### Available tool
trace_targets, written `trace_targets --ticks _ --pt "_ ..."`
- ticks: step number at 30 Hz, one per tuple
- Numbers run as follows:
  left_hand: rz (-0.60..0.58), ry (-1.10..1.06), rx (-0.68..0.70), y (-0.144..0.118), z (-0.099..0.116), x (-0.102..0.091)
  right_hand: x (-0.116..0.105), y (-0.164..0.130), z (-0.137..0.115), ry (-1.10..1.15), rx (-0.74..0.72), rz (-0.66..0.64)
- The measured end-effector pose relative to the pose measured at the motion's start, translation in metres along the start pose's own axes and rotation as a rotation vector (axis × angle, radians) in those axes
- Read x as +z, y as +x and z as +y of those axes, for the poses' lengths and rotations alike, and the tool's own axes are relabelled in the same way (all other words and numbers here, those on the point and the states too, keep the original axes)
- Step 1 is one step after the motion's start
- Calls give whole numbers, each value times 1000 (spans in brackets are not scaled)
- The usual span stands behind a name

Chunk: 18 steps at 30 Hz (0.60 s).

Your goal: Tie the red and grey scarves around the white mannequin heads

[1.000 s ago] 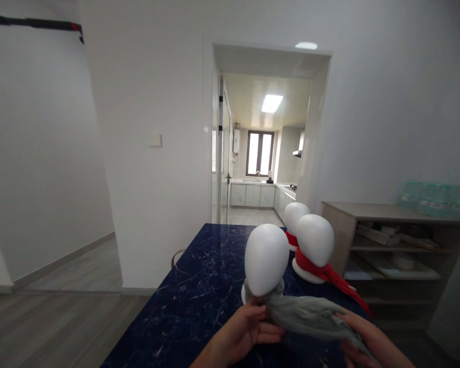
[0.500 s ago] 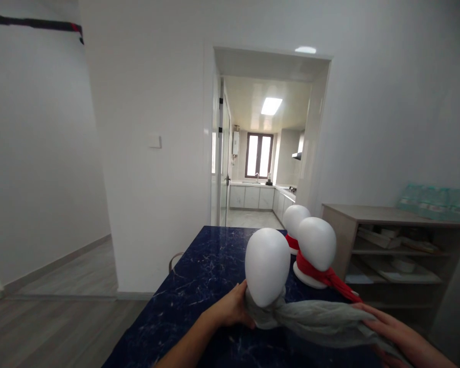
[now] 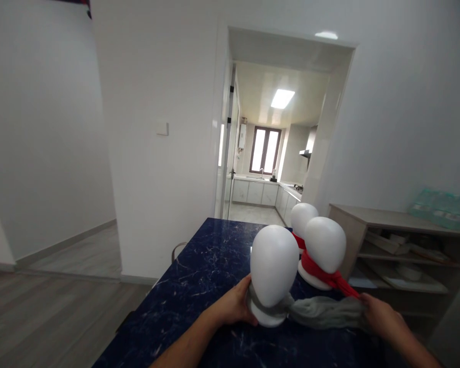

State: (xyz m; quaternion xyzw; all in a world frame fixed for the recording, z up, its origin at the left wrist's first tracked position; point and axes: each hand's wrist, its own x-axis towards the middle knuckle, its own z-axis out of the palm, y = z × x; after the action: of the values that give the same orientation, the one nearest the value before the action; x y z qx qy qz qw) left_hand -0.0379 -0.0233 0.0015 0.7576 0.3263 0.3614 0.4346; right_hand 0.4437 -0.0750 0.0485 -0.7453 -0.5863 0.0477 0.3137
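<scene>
scarf (image 3: pixel 322 313), grey, now runs snug round the neck of the nearest white mannequin head (image 3: pixel 274 266) on the dark marble table (image 3: pixel 199 271), where a moment ago it hung in a loose bundle; its tail is drawn out taut to the right. left hand (image 3: pixel 235 305) presses against the head's base, steadying it, fingers curled on the cloth there. right hand (image 3: pixel 379 319) is clenched round the scarf's far end. two more heads with red scarves (image 3: pixel 322 268) stand just behind.

Matt, smooth white foam-like head form (image 3: pixel 274 260), soft grey cloth scarf (image 3: pixel 322 313), glossy dark-blue marbled tabletop (image 3: pixel 199 276).
</scene>
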Motion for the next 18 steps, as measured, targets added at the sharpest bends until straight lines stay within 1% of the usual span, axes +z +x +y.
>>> trace_targets --ticks 2,3,6,8,10,12,14,16,18 --pt "-3 -12 19 -1 0 0 38 -19 -25 18 -108 -64" --pt "-3 -14 26 -2 0 1 56 -31 -42 100 -154 -88" --pt "5 -4 18 -1 1 1 101 -61 -103 435 -272 -244" --pt "5 -4 14 -1 2 0 123 -69 -143 567 -275 -213" --pt "4 -4 29 -1 4 -1 138 -68 -173 669 -290 -199" --pt "9 18 44 -1 6 -2 148 -64 -189 740 -326 -204" --pt "15 60 42 -3 10 -3 152 -63 -193 745 -360 -194" --pt "4 94 41 -3 14 -4 152 -64 -189 695 -375 -181" --pt "-33 106 59 -4 19 -5 147 -67 -177 658 -379 -182"
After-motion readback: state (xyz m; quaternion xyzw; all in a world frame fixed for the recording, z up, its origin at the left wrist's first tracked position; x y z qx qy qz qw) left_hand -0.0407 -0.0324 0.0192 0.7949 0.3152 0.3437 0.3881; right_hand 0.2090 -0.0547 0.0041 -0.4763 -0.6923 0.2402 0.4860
